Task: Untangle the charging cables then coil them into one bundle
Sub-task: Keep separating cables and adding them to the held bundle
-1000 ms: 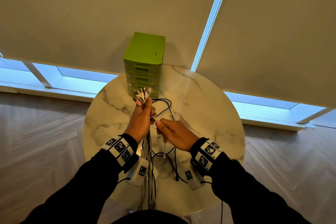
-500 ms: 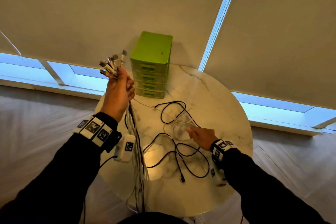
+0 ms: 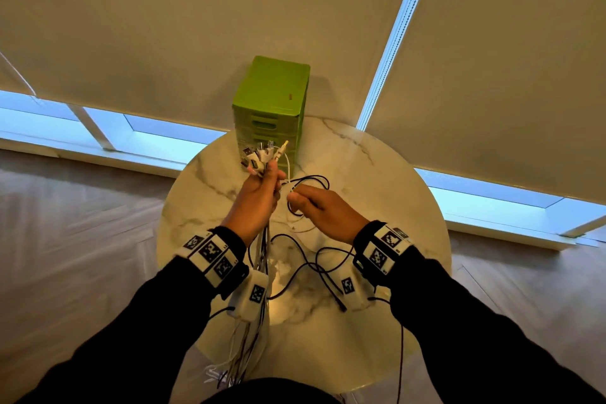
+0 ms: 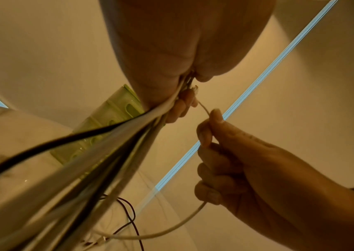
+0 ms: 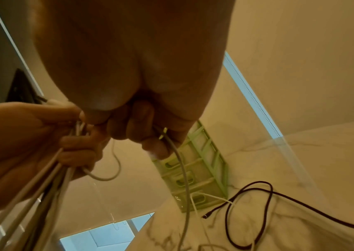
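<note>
My left hand (image 3: 262, 187) grips a bunch of white and black charging cables (image 3: 259, 259) just below their plugs (image 3: 260, 156), which stick up above the fist. The cables (image 4: 90, 161) hang down past the table's near edge. Beside it, my right hand (image 3: 314, 203) pinches a thin white cable (image 4: 204, 108) between thumb and forefinger; this cable runs on through the right fist (image 5: 141, 129) and out below (image 5: 182, 169). Loose black cables (image 3: 314, 266) lie looped on the marble table (image 3: 377, 180) under the hands.
A green drawer unit (image 3: 272, 108) stands at the table's far edge, just behind the plugs. The round table top (image 3: 328, 338) is small, with wooden floor (image 3: 82, 223) all around. Window blinds (image 3: 196, 26) hang behind.
My left hand has come down and to the right from its raised place at the left, back over the table. My right hand has lifted off the table and taken a white cable beside it.
</note>
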A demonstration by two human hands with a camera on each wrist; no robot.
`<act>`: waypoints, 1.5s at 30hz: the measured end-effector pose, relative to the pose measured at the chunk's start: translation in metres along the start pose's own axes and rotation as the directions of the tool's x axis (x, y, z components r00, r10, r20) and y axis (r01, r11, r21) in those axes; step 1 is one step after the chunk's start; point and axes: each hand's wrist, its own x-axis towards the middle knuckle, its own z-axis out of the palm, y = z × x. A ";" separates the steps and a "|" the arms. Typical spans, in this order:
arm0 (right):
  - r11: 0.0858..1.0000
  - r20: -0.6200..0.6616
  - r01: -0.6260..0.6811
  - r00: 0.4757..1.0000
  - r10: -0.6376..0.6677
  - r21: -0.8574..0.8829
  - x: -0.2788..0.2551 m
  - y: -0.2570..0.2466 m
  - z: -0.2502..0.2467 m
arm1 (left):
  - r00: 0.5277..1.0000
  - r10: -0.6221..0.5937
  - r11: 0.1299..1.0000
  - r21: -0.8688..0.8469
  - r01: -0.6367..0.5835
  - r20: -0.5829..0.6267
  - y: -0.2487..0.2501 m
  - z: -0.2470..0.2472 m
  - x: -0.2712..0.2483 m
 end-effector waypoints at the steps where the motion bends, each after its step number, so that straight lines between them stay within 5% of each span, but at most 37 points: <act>1: 1.000 0.023 0.007 1.000 -0.007 0.016 0.000 -0.002 0.000 | 1.000 -0.006 1.000 0.005 0.006 0.013 -0.001 0.001 0.001; 6: 0.998 0.156 -0.023 0.988 0.013 0.064 -0.002 -0.011 -0.009 | 0.989 -0.016 1.000 0.020 0.013 0.145 0.001 0.002 0.000; 10: 0.996 0.265 -0.092 0.960 0.089 -0.002 -0.009 0.005 -0.018 | 0.996 0.024 0.999 -0.038 -0.020 0.089 0.009 -0.003 0.004; 20: 0.877 0.143 -0.231 0.938 0.316 -0.422 -0.038 0.091 -0.040 | 0.974 0.148 0.972 -0.158 -0.176 -0.172 0.029 -0.051 0.021; 23: 0.879 0.105 -0.324 0.919 0.380 -0.349 -0.044 0.102 -0.051 | 0.964 0.160 0.960 -0.193 -0.201 -0.211 0.036 -0.058 0.019; 32: 0.982 -0.045 -0.161 0.985 0.166 0.103 -0.013 0.021 -0.051 | 0.967 0.255 0.962 0.102 -0.251 -0.026 0.017 -0.024 -0.005; 38: 0.994 -0.015 -0.056 0.998 0.054 -0.096 -0.005 -0.023 -0.046 | 0.961 0.214 0.960 0.145 -0.240 0.173 0.018 0.005 -0.019; 45: 0.997 -0.056 -0.044 0.998 0.041 -0.064 -0.015 -0.024 -0.037 | 0.976 0.123 0.965 0.209 -0.160 0.181 0.015 0.005 -0.016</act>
